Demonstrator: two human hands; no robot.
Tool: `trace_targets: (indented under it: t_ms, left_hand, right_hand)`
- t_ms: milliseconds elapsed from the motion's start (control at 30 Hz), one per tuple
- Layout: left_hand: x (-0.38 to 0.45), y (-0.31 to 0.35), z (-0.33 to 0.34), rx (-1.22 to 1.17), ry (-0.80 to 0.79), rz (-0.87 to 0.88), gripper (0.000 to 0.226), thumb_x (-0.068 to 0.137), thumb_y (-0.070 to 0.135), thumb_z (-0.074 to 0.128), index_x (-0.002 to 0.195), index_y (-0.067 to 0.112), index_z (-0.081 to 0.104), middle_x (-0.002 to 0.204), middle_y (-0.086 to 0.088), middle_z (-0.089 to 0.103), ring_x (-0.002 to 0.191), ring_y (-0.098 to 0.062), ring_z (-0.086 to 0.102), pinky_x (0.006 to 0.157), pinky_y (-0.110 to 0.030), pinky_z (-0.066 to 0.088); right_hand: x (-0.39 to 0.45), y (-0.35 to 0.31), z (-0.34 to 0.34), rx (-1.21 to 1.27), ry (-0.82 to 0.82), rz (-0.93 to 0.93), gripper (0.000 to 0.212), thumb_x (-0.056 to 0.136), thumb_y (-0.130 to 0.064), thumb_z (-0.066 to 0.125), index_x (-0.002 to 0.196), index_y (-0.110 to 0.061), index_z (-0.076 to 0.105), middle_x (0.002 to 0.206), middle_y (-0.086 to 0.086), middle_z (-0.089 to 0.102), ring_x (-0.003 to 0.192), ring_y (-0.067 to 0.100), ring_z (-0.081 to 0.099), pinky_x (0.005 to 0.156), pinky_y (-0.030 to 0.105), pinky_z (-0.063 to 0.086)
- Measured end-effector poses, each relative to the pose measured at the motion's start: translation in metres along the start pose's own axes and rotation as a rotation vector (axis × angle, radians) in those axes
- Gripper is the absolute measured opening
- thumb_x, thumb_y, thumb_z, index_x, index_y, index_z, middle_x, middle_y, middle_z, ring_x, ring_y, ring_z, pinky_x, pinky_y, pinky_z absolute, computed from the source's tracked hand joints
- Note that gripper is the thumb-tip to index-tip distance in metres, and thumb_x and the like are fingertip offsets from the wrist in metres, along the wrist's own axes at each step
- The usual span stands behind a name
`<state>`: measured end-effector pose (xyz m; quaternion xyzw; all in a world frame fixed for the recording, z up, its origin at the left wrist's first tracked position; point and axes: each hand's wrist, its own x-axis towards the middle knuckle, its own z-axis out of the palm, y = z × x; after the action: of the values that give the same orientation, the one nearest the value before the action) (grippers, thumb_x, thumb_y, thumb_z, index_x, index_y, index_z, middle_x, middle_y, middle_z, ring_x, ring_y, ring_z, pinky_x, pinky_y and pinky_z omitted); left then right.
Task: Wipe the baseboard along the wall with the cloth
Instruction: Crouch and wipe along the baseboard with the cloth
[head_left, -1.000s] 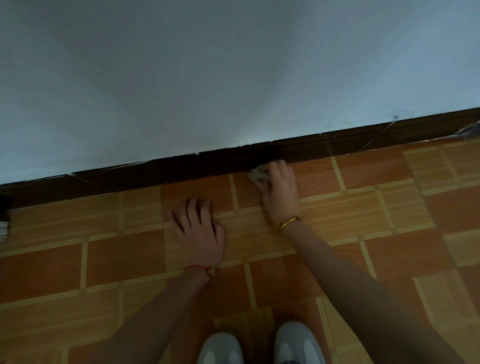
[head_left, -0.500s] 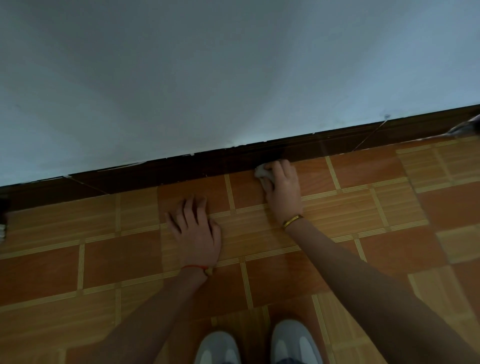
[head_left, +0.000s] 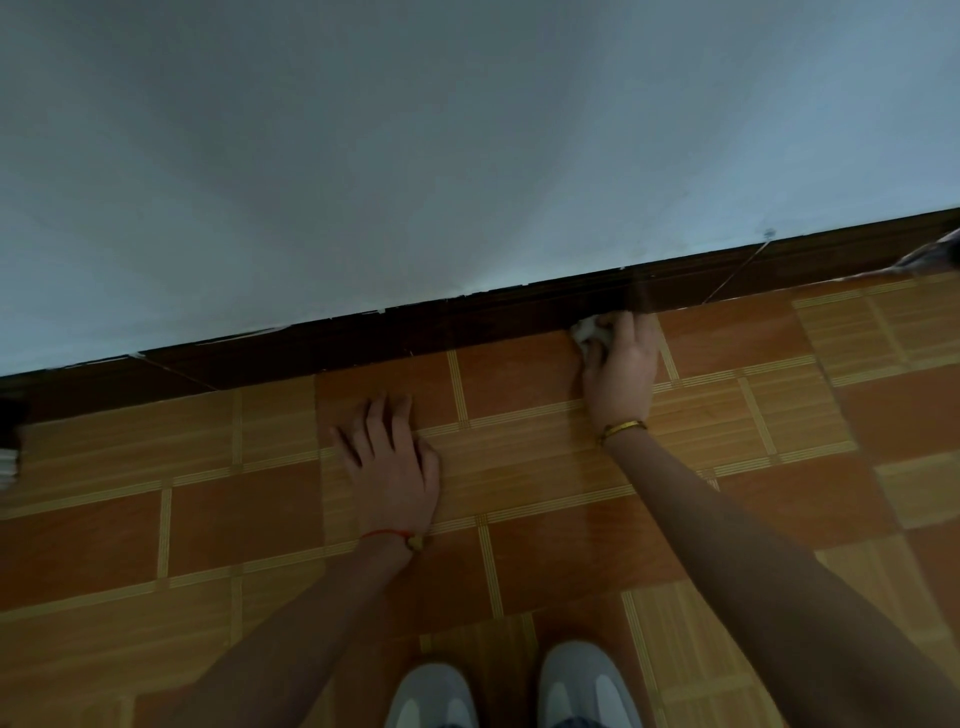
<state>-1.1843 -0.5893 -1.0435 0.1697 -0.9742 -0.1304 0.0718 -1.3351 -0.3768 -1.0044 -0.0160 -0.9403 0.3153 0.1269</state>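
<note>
Dark brown baseboard (head_left: 415, 332) — white cloth (head_left: 589, 332) — orange-and-tan striped tiles (head_left: 249, 509).

cloth (head_left: 589, 332) against baseboard (head_left: 467, 322)

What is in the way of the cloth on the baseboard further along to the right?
Nothing visible. The right hand presses the cloth against the baseboard; the strip to its right looks bare up to a blurry thing at the frame's edge.

A home room: tiled floor (head_left: 260, 519), dark baseboard (head_left: 363, 338), painted wall (head_left: 415, 156).
</note>
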Motion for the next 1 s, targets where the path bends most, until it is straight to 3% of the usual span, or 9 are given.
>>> trace_targets:
  t_ms: [167, 267, 333, 467, 567, 700, 867, 1000]
  left_hand:
    - [0.005, 0.015, -0.003, -0.059, 0.032, -0.077, 0.053, 0.087, 0.026, 0.038, 0.136, 0.012, 0.051, 0.142, -0.014, 0.048, 0.134, -0.039, 0.042, 0.116, -0.066, 0.017]
    - [0.014, 0.032, -0.004, -0.118, 0.013, -0.002, 0.052, 0.087, 0.027, 0.038, 0.136, 0.012, 0.051, 0.141, -0.012, 0.048, 0.135, -0.037, 0.041, 0.116, -0.067, 0.017]
    - [0.020, 0.041, -0.003, -0.132, -0.019, 0.032, 0.053, 0.088, 0.027, 0.038, 0.138, 0.012, 0.049, 0.142, -0.012, 0.047, 0.136, -0.036, 0.038, 0.116, -0.068, 0.017]
    - [0.026, 0.053, 0.007, -0.082, -0.095, 0.070, 0.056, 0.090, 0.031, 0.035, 0.142, 0.013, 0.045, 0.144, -0.013, 0.045, 0.138, -0.035, 0.035, 0.116, -0.068, 0.018]
    - [0.027, 0.058, 0.012, -0.021, -0.108, 0.077, 0.056, 0.091, 0.033, 0.034, 0.143, 0.015, 0.045, 0.145, -0.014, 0.044, 0.138, -0.035, 0.036, 0.116, -0.068, 0.017]
    - [0.026, 0.059, 0.012, 0.021, -0.111, 0.082, 0.056, 0.092, 0.034, 0.033, 0.143, 0.014, 0.045, 0.145, -0.015, 0.044, 0.137, -0.036, 0.036, 0.115, -0.069, 0.018]
    - [0.026, 0.058, 0.011, 0.019, -0.126, 0.091, 0.057, 0.091, 0.035, 0.035, 0.143, 0.013, 0.045, 0.144, -0.017, 0.045, 0.136, -0.038, 0.038, 0.114, -0.070, 0.019]
    - [0.026, 0.058, 0.009, -0.007, -0.126, 0.094, 0.057, 0.092, 0.034, 0.034, 0.144, 0.013, 0.045, 0.143, -0.017, 0.045, 0.136, -0.038, 0.039, 0.115, -0.070, 0.018]
  right_hand:
    - [-0.026, -0.038, 0.023, 0.041, -0.253, -0.327, 0.026, 0.078, 0.003, 0.069, 0.101, -0.003, 0.061, 0.102, 0.013, 0.057, 0.094, 0.027, 0.053, 0.080, 0.032, 0.047]
    - [-0.021, -0.045, 0.023, 0.048, -0.297, -0.380, 0.028, 0.076, 0.005, 0.069, 0.101, -0.003, 0.060, 0.100, 0.012, 0.057, 0.092, 0.026, 0.053, 0.077, 0.026, 0.040]
    - [-0.015, -0.034, 0.012, 0.059, -0.237, -0.311, 0.027, 0.077, 0.005, 0.067, 0.101, -0.004, 0.058, 0.100, 0.012, 0.055, 0.093, 0.024, 0.052, 0.078, 0.026, 0.042]
    - [0.013, -0.007, -0.030, 0.128, 0.123, 0.091, 0.023, 0.082, 0.003, 0.062, 0.103, -0.004, 0.054, 0.106, 0.009, 0.051, 0.094, 0.015, 0.049, 0.080, 0.022, 0.042]
    - [0.030, -0.006, -0.051, 0.136, 0.235, 0.071, 0.017, 0.085, -0.001, 0.061, 0.100, -0.003, 0.052, 0.103, 0.009, 0.052, 0.089, 0.008, 0.045, 0.075, 0.011, 0.038]
    - [0.015, -0.040, -0.042, 0.181, 0.163, -0.027, 0.018, 0.086, -0.002, 0.062, 0.100, -0.005, 0.052, 0.103, 0.005, 0.050, 0.091, 0.009, 0.048, 0.076, 0.010, 0.042]
    - [-0.010, -0.081, -0.019, 0.219, -0.020, -0.193, 0.024, 0.081, 0.002, 0.064, 0.100, -0.008, 0.053, 0.103, 0.002, 0.049, 0.092, 0.016, 0.051, 0.076, 0.027, 0.049]
    - [0.003, -0.068, -0.030, 0.198, 0.060, -0.205, 0.021, 0.083, -0.001, 0.064, 0.100, -0.007, 0.054, 0.102, 0.003, 0.050, 0.091, 0.014, 0.052, 0.076, 0.024, 0.046]
